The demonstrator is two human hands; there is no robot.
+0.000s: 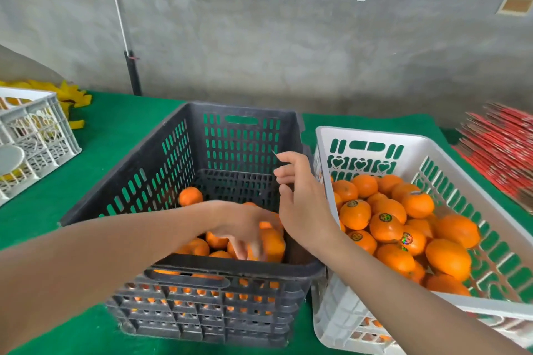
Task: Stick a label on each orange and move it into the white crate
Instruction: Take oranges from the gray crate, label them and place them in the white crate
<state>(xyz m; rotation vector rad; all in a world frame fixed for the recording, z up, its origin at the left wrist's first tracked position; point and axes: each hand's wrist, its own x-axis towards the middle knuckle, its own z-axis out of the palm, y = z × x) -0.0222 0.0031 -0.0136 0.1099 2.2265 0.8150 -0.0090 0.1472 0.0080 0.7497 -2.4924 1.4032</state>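
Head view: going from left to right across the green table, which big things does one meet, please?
Pale grey crate at the left edge → dark crate in the middle → white crate, full of oranges → stack of red sheets at the right edge.

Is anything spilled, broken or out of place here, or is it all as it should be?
Nothing stands out. Every orange lies inside the dark crate or the white crate; none lies on the green cover, and both crates look whole.
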